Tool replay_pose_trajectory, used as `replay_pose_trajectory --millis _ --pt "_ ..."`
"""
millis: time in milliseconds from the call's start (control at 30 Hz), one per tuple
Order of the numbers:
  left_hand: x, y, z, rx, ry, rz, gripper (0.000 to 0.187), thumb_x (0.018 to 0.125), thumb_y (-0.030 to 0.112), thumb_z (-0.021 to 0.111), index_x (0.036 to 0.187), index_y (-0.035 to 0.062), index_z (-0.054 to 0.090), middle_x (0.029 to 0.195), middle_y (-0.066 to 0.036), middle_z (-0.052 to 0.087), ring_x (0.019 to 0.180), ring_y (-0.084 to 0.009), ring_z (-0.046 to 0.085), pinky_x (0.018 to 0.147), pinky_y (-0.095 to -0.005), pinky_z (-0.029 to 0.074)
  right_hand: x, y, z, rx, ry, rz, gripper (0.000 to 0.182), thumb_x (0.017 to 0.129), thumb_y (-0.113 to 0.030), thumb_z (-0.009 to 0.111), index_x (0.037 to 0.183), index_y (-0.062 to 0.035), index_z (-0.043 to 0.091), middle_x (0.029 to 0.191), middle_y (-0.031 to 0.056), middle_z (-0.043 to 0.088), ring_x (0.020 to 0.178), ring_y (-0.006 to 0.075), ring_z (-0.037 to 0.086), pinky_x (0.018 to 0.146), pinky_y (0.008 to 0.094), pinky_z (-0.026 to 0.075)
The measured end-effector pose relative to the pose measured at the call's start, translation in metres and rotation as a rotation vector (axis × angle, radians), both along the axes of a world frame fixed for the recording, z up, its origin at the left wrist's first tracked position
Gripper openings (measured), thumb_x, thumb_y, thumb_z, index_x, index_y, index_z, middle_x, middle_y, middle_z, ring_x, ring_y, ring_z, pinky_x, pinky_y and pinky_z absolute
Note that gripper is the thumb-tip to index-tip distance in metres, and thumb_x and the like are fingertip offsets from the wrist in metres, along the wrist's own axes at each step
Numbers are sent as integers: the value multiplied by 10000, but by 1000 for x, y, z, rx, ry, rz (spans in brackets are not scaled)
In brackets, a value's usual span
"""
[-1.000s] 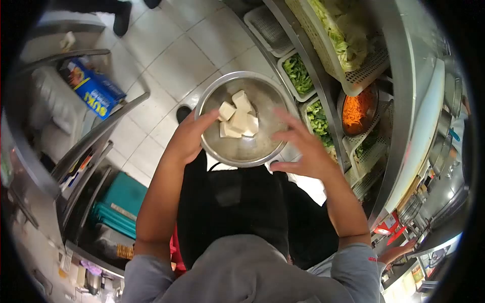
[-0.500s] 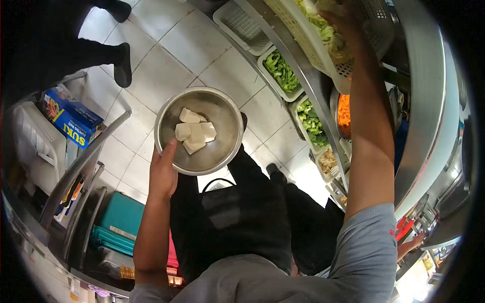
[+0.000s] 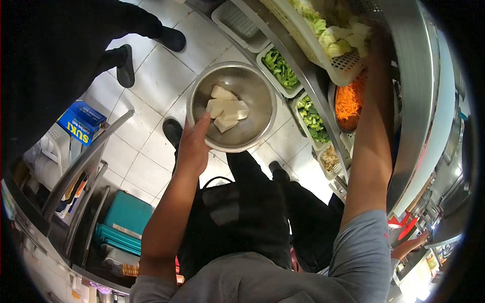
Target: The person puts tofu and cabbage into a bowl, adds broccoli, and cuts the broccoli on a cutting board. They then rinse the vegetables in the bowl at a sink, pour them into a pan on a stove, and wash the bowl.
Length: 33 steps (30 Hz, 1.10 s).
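Note:
My left hand (image 3: pixel 194 151) grips the near left rim of a round metal bowl (image 3: pixel 260 121), thumb over the edge and fingers hidden underneath. Several pale white blocks that look like tofu (image 3: pixel 227 108) lie in the bowl. At the upper right, my right hand (image 3: pixel 378 43) is inside a cream perforated basket (image 3: pixel 298 45) of cut cabbage (image 3: pixel 336 43). Its fingers are in shadow, closed against pale cabbage leaves. Below that forearm, shredded carrot (image 3: pixel 349 101) fills a round container.
Trays of green peppers (image 3: pixel 280 69), broccoli (image 3: pixel 312 121) and a pale chopped food (image 3: pixel 330 159) line a lower shelf beside an empty white basket (image 3: pixel 242 25). Another person's legs (image 3: pixel 146 22) stand at upper left. A metal rack (image 3: pixel 108 134) holds a blue box (image 3: pixel 81 121) and teal containers (image 3: pixel 126 214).
My left hand and the bowl have moved right and slightly up. My right hand has shifted right within the basket, with cabbage leaves beside it. The other person's feet have moved right.

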<state>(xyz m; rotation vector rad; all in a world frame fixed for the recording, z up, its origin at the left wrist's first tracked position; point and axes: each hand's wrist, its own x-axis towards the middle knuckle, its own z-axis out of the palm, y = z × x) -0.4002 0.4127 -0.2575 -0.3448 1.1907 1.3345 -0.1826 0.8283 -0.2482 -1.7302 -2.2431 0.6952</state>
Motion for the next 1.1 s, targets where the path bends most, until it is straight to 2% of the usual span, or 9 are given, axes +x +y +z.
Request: replay_pose_trajectory --millis 233,267,367,467,567,600,667,867,1100 --pt "26 41 -3 76 -62 -53 525 919 310 506 1349 79 313 1245 -118 466 1101 -210 530 764 -353 554 10 -131 77 -475 1085 -574 480 803 -264 618 1232 -93 489 1110 145 572 945 267 596 748 375 512" --pt "28 46 0 84 -50 -102 570 912 357 503 1359 70 296 1271 -134 457 1124 -243 530 867 -400 506 -1 -155 81 -538 1114 -575 475 804 -261 616 1231 -96 489 1107 144 573 940 267 598 744 374 514" --pt "37 57 1 151 -27 -138 589 913 378 497 1366 70 282 1267 -136 459 1124 -244 531 855 -395 512 -33 -205 56 -628 955 -108 420 733 -158 642 1126 -112 500 1052 69 548 916 181 563 761 318 493" --pt "41 61 11 118 -4 -163 566 921 377 482 1353 60 300 1267 -140 465 1103 -246 541 845 -391 512 -59 -244 41 -396 104 307 545 716 -319 743 1167 -112 519 1122 113 583 1028 254 564 873 353 451" --pt "42 59 7 102 91 -233 535 928 356 474 1330 36 326 1239 -137 492 1084 -243 550 842 -386 506 -55 -232 67 -324 -27 341 510 762 -368 710 1159 -89 554 1109 89 600 1024 182 558 882 312 432" --pt "44 57 3 99 133 -256 521 930 347 471 1320 28 336 1227 -135 503 1078 -241 553 840 -384 504 -54 -212 81 -467 93 155 631 745 -582 623 1184 -131 572 1230 147 546 1120 276 530 974 376 374" --pt "51 53 -12 127 -22 -167 482 937 317 460 1302 20 355 1208 -127 517 1074 -238 555 842 -379 499 -40 -164 90 -314 115 14 679 756 -619 577 1215 -120 552 1239 145 542 1145 291 514 978 393 370" --pt "51 40 -15 102 -119 -25 404 949 252 434 1280 27 384 1198 -122 526 1058 -229 563 840 -357 500 2 -51 -14 110 -545 360 510 802 -463 545 1156 -96 571 1150 159 576 1075 308 546 919 401 402" --pt "35 8 -25 73 -122 -62 414 934 245 463 1300 76 372 1199 -110 517 1052 -224 560 805 -393 515 23 -34 -40 415 -624 371 325 857 -282 508 1087 -68 593 1046 175 615 994 329 584 849 409 440"
